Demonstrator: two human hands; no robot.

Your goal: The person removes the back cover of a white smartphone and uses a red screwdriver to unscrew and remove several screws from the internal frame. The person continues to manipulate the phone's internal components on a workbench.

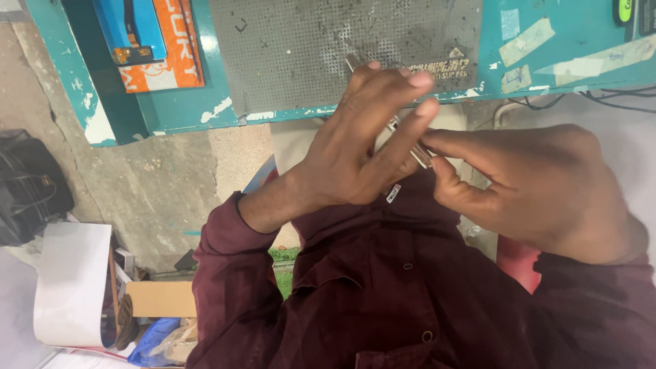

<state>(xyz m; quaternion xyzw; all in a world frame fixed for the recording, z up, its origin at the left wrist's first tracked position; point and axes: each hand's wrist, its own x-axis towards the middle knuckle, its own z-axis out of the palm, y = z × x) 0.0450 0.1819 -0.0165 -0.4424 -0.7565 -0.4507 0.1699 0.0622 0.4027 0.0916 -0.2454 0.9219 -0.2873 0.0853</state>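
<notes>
My left hand (362, 143) is raised in front of my chest, palm toward me, fingers stretched and wrapped round a slim silvery flat object (418, 154), probably a phone seen edge-on. Its top end (353, 63) pokes out above my fingers. My right hand (540, 184) comes in from the right and pinches the object's lower end between thumb and forefinger. Most of the object is hidden behind my left hand. I wear a dark maroon shirt (383, 287).
A teal workbench (171, 102) runs along the top with a grey perforated mat (301, 48) on it and an orange and blue box (154, 41). Cables (601, 99) lie at right. Below left are a black bag (27, 184), white paper (72, 280) and a cardboard box (160, 298).
</notes>
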